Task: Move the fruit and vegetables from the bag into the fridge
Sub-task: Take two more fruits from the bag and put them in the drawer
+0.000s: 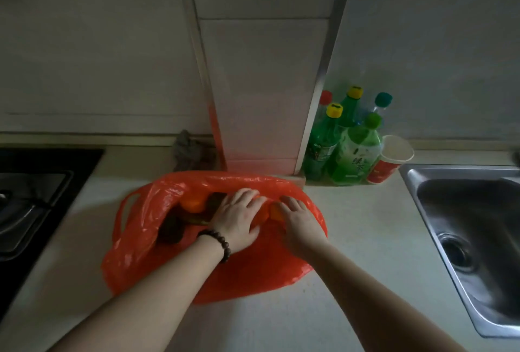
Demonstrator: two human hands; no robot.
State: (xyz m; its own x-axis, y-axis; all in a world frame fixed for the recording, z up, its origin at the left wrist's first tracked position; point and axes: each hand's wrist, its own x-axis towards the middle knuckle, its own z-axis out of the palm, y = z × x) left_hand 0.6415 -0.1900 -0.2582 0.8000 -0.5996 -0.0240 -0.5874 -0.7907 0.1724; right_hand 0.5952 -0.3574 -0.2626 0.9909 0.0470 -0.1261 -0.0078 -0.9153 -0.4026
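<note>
Left hand (237, 218) and right hand (298, 218) each cup oranges (277, 211) inside red bag (157, 239).

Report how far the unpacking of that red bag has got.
Done: nothing visible; no fridge is in view. In hand: both hands are inside the red bag, left hand and right hand each on an orange fruit. Left: another orange and dark vegetables remain in the bag.

Both hands in red bag (174, 261) on counter; L hand (236, 219) & R hand (298, 225) over oranges
</note>
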